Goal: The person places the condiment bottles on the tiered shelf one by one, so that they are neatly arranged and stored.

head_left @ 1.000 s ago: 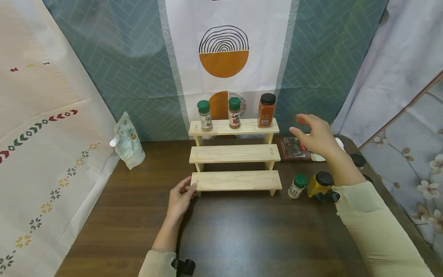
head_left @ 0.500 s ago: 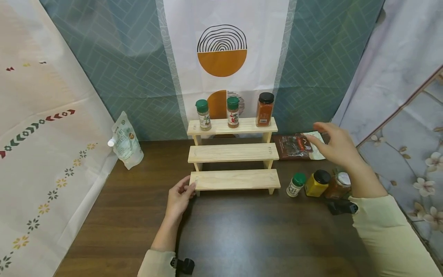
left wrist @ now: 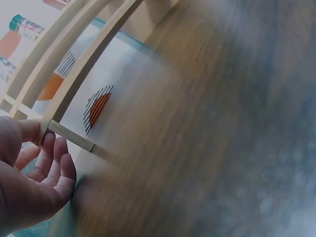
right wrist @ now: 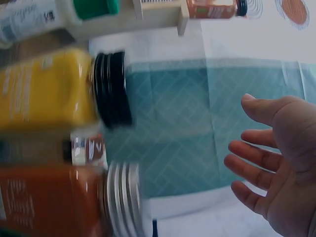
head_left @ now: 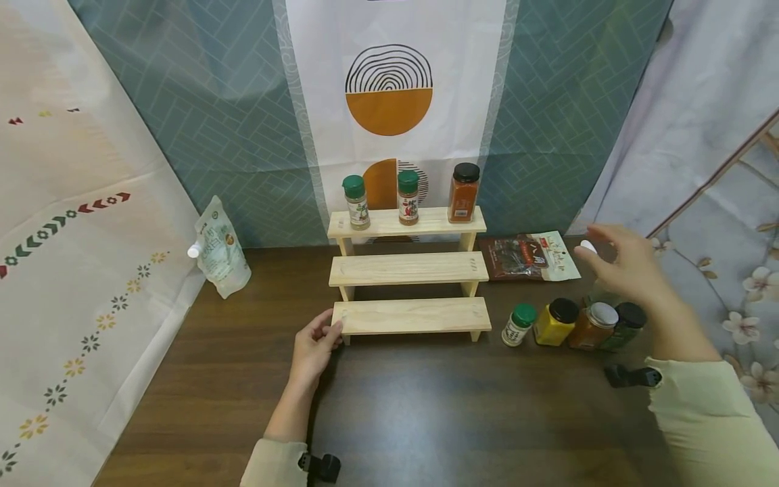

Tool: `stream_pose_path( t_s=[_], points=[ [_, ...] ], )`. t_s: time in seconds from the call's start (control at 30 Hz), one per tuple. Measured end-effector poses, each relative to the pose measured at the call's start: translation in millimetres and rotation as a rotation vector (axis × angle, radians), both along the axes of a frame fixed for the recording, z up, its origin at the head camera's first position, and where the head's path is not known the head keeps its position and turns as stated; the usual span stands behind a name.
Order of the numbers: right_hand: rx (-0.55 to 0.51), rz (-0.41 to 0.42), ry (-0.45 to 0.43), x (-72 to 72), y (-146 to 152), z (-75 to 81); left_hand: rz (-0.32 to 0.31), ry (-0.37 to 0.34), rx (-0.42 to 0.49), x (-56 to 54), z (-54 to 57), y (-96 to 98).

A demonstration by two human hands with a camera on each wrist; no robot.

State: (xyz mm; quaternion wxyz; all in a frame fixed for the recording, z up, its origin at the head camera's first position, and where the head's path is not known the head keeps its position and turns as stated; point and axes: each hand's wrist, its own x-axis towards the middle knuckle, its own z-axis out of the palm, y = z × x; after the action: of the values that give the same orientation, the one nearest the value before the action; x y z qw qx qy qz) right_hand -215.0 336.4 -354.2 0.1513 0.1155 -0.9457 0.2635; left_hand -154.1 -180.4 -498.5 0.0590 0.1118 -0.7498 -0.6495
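Observation:
A three-step wooden spice rack (head_left: 410, 315) stands mid-table. My left hand (head_left: 314, 348) pinches the left end of its lowest step, thumb above and fingers curled below in the left wrist view. My right hand (head_left: 629, 267) hangs in the air at the right, fingers spread and holding nothing. Near it stand a green-capped shaker (head_left: 516, 329), a yellow jar with black lid (head_left: 552, 330), a red-brown jar with silver lid (head_left: 590, 331) and a dark jar with black lid (head_left: 627, 325). Behind the right hand shows a white cap (head_left: 588, 246), its container mostly hidden.
On the top step are two green-capped shakers (head_left: 358, 211) (head_left: 408, 206) and a tall orange-red jar (head_left: 462, 203). A brown-and-white packet (head_left: 529, 256) lies right of the rack. A white-spouted pouch (head_left: 224, 257) leans at the left. Hanging cloths (head_left: 243, 122) border the table.
My right hand has moved rightward and slightly down, away from the rack, uncovering the packet and the jars. The left hand keeps its hold on the rack.

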Motion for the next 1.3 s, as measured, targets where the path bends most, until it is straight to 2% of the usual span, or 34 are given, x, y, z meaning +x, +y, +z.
stream_pose_path(
  t_s=[0.13, 0.3, 0.43, 0.57, 0.6, 0.7, 0.93, 1.03, 1.1, 1.3],
  points=[
    [0.017, -0.018, 0.019, 2.0, 13, -3.0, -0.003, 0.002, -0.006, 0.2, 0.3, -0.8],
    [0.031, 0.0, 0.058, 1.8, 31, -11.6, -0.01, -0.003, -0.005, 0.2, 0.5, -1.9],
    [0.046, -0.034, -0.023, 2.4, 46, -19.3, -0.023, -0.012, 0.009, 1.8, 5.4, -1.7],
    [0.08, -0.064, -0.12, 3.0, 59, -25.9, -0.031, -0.027, 0.003, 6.9, 21.8, 1.9],
    [0.096, -0.062, -0.139, 2.9, 62, -27.5, -0.032, -0.03, 0.006, 7.1, 23.0, 2.3],
    [0.11, -0.035, -0.184, 3.1, 70, -32.6, -0.028, -0.028, 0.007, 5.2, 16.7, 1.0],
    [0.112, -0.019, -0.211, 3.3, 78, -38.4, -0.03, -0.018, 0.007, 5.4, 17.8, 1.5],
    [0.117, -0.027, -0.209, 3.0, 82, -40.1, -0.022, -0.015, 0.013, -0.3, 2.3, -1.9],
    [0.121, -0.027, -0.213, 2.2, 85, -42.4, -0.02, -0.006, 0.01, -0.6, -0.4, -2.3],
    [0.14, -0.042, -0.245, -2.2, 91, -53.1, -0.006, 0.004, 0.005, 1.0, 0.0, -0.7]
  ],
)
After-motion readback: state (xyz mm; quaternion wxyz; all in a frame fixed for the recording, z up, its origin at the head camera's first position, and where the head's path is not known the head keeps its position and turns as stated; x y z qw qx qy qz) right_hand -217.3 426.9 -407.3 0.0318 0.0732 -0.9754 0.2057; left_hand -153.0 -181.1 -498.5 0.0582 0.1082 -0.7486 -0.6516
